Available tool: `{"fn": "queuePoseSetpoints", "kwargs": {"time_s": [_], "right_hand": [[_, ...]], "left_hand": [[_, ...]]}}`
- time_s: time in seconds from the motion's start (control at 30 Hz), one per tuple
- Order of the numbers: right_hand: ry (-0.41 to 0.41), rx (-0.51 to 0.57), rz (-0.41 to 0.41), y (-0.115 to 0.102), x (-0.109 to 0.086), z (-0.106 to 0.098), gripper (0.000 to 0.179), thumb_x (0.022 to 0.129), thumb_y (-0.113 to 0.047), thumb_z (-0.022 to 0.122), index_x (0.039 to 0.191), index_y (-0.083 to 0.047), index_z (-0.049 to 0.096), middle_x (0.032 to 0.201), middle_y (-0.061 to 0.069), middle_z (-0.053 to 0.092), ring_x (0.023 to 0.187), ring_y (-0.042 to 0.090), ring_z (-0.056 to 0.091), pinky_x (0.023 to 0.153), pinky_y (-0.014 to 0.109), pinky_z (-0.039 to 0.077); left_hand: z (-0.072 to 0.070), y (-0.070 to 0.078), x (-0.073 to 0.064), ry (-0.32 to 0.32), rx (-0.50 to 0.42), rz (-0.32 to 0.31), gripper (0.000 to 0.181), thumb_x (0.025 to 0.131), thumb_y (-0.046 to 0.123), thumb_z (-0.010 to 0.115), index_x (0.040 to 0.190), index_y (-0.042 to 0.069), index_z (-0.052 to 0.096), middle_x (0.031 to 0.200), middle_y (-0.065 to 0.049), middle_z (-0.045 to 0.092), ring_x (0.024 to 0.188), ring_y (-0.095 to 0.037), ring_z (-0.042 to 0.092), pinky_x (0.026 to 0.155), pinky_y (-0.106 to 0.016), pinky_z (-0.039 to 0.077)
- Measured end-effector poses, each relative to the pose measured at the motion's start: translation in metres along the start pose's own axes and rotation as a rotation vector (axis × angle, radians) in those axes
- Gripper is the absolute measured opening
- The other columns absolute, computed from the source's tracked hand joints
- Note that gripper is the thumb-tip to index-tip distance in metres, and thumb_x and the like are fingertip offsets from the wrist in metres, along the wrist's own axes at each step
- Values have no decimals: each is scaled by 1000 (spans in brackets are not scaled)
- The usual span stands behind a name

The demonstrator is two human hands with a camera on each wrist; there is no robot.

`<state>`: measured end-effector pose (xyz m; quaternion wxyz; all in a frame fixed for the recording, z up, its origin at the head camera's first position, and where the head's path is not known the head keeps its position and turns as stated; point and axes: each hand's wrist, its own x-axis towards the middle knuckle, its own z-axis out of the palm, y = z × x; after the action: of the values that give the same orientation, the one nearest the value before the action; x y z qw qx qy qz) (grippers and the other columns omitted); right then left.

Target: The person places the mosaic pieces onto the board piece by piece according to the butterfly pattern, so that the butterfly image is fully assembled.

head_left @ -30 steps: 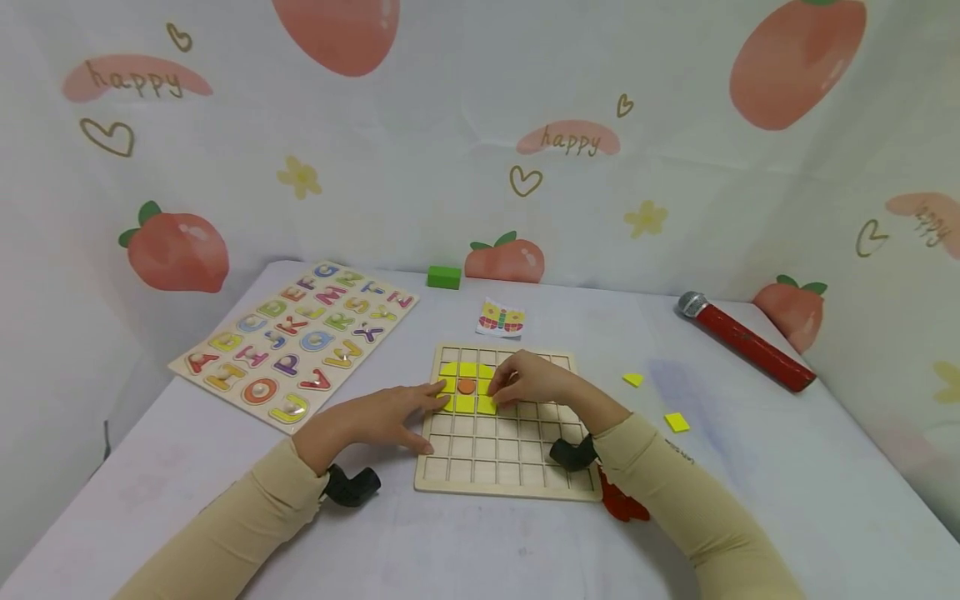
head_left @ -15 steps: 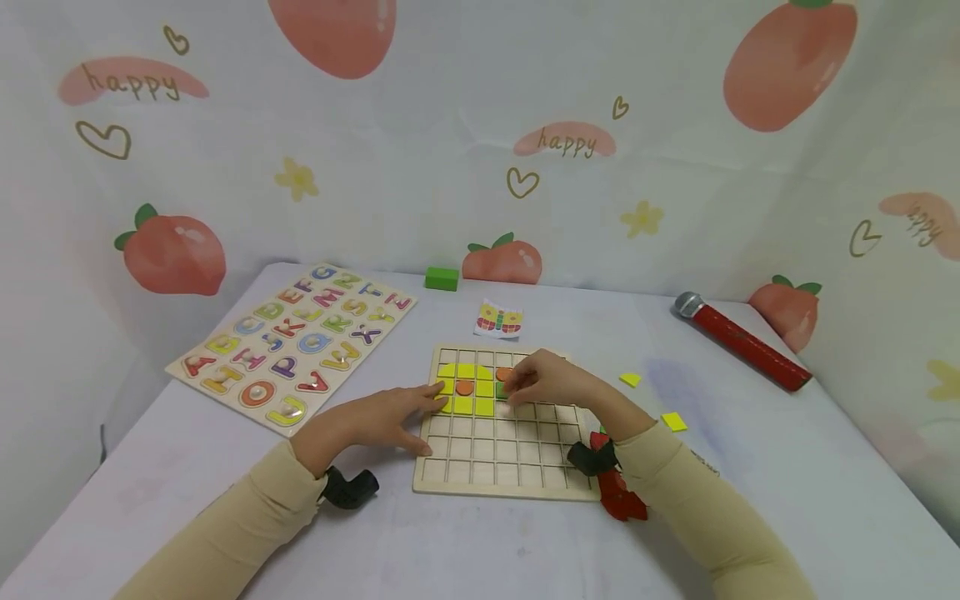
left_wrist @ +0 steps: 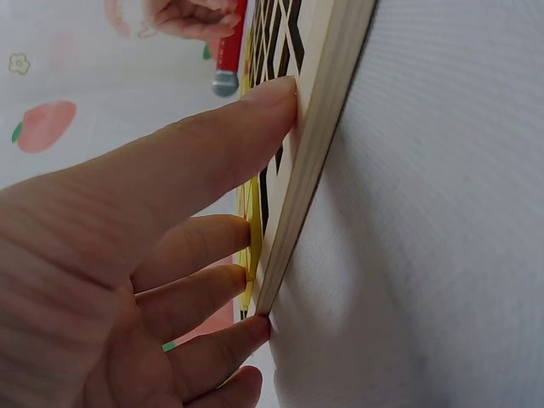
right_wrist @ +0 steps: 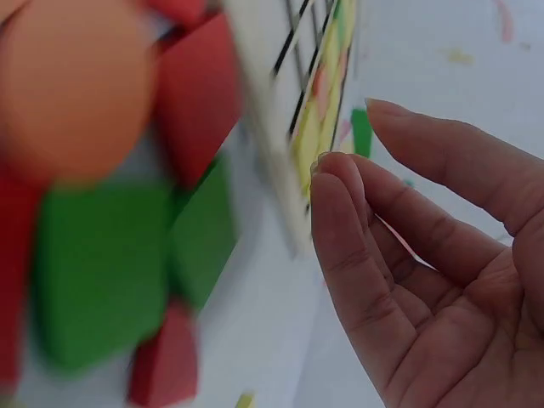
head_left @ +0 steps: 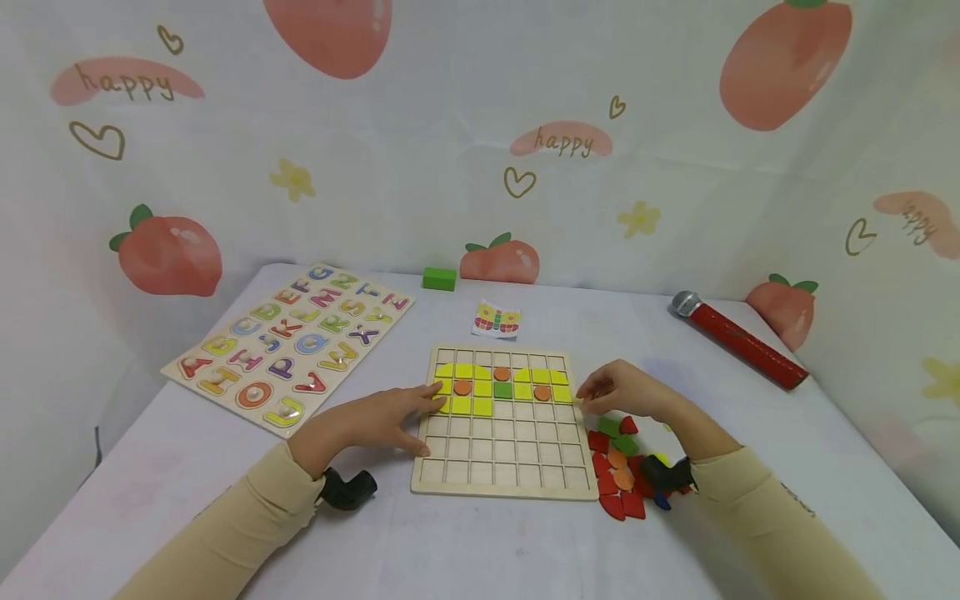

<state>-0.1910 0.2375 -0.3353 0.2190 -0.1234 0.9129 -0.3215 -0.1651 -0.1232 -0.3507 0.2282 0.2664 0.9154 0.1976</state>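
A wooden grid board [head_left: 506, 475] lies flat on the table. Yellow pieces [head_left: 483, 407] form a ring at its upper left around an orange disc [head_left: 462, 388]. Beside them sit a second disc [head_left: 502, 374] and a green square [head_left: 502, 390]; more yellow tiles [head_left: 522, 390] surround a third disc [head_left: 542, 393] at the right. My left hand [head_left: 386, 418] rests on the board's left edge, fingertips at the yellow pieces and thumb lower on the border. Just off the right edge hovers my right hand [head_left: 626, 392], its thumb and fingers apart with nothing between them, as the right wrist view shows.
Loose red, green and orange pieces [head_left: 622, 479] lie right of the board, partly under my right wrist. Behind it is a butterfly picture card [head_left: 497, 320]. An alphabet puzzle [head_left: 288, 346] lies left, a green block [head_left: 439, 279] at the back, a red microphone [head_left: 738, 340] far right.
My right hand has moved right, from the board's middle to beyond its right edge, uncovering the yellow tiles and disc there. The left hand stays at the left edge.
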Motion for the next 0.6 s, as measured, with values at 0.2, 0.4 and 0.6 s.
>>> {"fn": "queuePoseSetpoints", "kwargs": {"time_s": [0.2,0.4,0.6], "right_hand": [[-12,-76,67,13,-11,-3,23,80,-16,72,98,-2,70,87,4,66,76,14,57,69,26,52],[-37,-126,100,19,-19,-4,20,77,-11,75,93,-3,68,80,3,63,71,14,55,68,26,51],[-48,-144,126,21,-17,-1,21,74,-8,77,90,-5,63,80,4,59,72,15,53,70,26,53]], "left_hand": [[1,-1,1,1,-1,4,73,79,34,73,142,17,41,155,-1,24,143,-25,22,115,-46,24],[1,-1,1,2,0,11,74,78,34,74,142,16,41,155,-2,24,143,-25,22,114,-46,25],[2,-1,1,2,2,16,74,78,33,74,142,15,41,155,-3,24,143,-25,23,114,-45,25]]}}
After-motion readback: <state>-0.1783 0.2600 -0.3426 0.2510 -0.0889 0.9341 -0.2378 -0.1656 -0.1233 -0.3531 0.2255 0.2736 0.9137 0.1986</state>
